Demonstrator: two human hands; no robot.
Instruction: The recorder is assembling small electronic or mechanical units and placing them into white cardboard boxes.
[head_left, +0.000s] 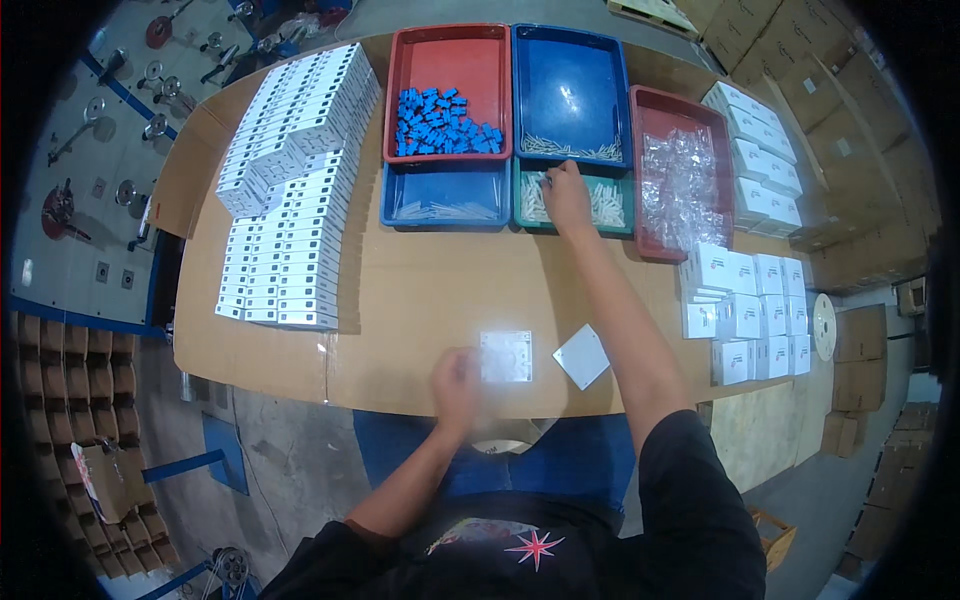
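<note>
One white square plate (510,357), blurred at left, sits on the cardboard (420,290); a second white plate (582,357) lies cornerwise to its right; slender white pieces (607,205) lie jumbled in a green tray (615,232)

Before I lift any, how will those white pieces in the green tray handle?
The white pieces look small, so they're probably light. Their slender shape suggests they may roll. Heaped in the green tray, they'd likely shift when pushed.

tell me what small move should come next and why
Probably pinch some white pieces and lift the right grip clear of the green tray: it reaches in among them, though any hold is unclear, while the left grip, blurred, is beside a white square.
</note>
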